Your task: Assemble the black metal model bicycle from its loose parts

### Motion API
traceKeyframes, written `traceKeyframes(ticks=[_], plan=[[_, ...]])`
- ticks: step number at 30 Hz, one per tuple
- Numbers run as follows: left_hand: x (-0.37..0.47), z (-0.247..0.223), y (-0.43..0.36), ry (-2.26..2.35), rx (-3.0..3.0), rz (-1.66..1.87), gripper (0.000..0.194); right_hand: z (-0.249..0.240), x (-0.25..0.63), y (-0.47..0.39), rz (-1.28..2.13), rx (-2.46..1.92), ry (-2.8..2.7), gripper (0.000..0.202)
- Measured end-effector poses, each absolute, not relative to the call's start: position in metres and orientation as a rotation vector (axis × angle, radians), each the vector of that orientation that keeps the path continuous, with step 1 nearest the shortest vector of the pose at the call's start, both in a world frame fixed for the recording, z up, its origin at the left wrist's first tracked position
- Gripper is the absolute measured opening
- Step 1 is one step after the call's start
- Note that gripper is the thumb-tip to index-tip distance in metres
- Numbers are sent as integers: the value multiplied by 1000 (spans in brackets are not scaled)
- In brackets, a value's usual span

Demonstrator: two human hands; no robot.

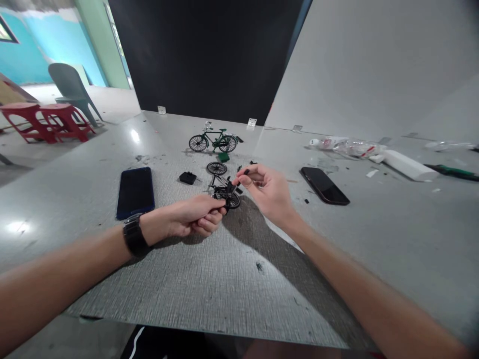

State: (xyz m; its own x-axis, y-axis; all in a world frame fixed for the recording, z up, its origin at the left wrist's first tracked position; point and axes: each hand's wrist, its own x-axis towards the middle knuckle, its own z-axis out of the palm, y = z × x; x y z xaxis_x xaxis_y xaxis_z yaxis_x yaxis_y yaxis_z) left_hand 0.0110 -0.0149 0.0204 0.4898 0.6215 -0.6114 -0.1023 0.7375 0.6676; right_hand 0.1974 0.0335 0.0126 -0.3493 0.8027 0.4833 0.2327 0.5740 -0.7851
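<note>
My left hand (204,214) is closed on the near part of a small black model bicycle (220,187), beside its wheel with thin spokes. Pinched between the thumb and fingers of my right hand (267,192) is a small dark part (246,172), just above the model's right side. A loose black spoked wheel (217,168) lies beyond the frame. Farther back a green model bicycle (213,140) stands upright, with a small green piece (223,157) in front of it. A small black part (187,177) lies to the left.
A blue phone (135,193) lies at the left and a black phone (325,186) at the right. Plastic wrapping (354,147), a white box (407,164) and a green-black tool (452,171) lie at the right rear. A dark panel (209,55) rises behind the table (209,284).
</note>
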Motion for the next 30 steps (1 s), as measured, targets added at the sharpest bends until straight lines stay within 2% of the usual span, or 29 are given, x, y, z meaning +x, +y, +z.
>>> traceKeyframes(ticks=[23,26,30], plan=[[13,15,-15,970,641,517,34,18,199,29,717,-800,-1827,20],[14,18,-18,997,681,548,35,21,205,27,626,-812,-1804,19],[15,19,-21,1006,717,580,32,20,213,26,520,-923,-2033,20]])
